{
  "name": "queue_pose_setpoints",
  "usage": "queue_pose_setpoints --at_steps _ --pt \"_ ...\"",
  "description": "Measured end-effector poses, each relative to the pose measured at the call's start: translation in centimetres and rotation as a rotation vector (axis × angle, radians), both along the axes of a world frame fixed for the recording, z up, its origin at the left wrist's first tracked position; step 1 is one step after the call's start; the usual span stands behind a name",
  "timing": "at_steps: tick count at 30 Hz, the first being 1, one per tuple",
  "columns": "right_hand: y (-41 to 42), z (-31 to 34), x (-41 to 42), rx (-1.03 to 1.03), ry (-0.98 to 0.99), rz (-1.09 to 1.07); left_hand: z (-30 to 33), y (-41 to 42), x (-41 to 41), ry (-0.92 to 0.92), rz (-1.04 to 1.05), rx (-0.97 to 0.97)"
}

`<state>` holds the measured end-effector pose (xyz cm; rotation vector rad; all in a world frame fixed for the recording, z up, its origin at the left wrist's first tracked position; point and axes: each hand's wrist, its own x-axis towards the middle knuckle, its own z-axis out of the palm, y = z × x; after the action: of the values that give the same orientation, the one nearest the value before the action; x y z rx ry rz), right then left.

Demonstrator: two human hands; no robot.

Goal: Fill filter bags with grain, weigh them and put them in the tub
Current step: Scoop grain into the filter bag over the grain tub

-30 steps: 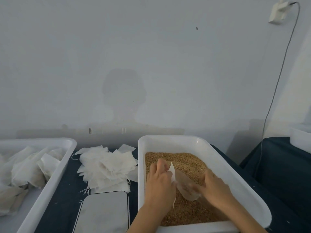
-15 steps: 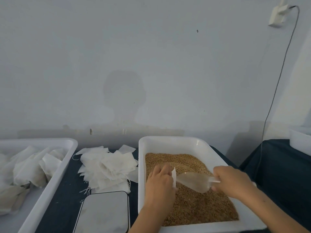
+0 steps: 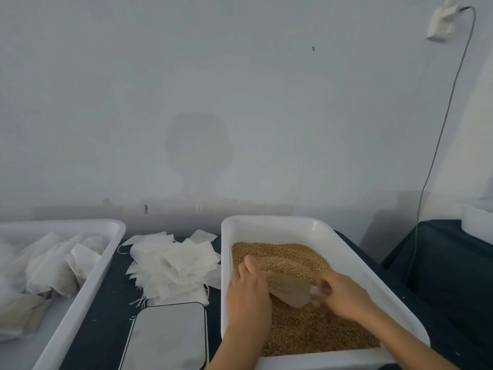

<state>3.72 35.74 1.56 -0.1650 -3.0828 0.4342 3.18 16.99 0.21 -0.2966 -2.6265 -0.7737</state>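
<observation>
Low in the frame, over the white plastic tray of golden grain (image 3: 354, 265), the right hand (image 3: 344, 296) grips a clear scoop (image 3: 289, 291) tipped toward the left hand (image 3: 248, 292), whose curled fingers presumably hold a filter bag open, though it's hidden, so spills drop back.

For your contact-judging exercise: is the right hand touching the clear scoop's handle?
Touching. The head view shows the right hand with fingers curled round the clear scoop handle.
</observation>
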Motion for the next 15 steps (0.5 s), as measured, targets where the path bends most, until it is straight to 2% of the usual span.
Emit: queue_pose_setpoints --at_steps 4,7,15 --pt "2.1 1.9 1.2 -0.055 0.041 -0.06 -0.1 -0.1 -0.1 0.046 -0.083 -0.004" --pt "3.5 5.2 2.6 -0.044 0.033 -0.03 0.0 -0.2 -0.5 0.05 -0.193 -0.023" --pt "3.7 11.3 4.7 0.066 -0.184 0.094 -0.3 0.1 -0.8 0.053 -0.343 -0.018"
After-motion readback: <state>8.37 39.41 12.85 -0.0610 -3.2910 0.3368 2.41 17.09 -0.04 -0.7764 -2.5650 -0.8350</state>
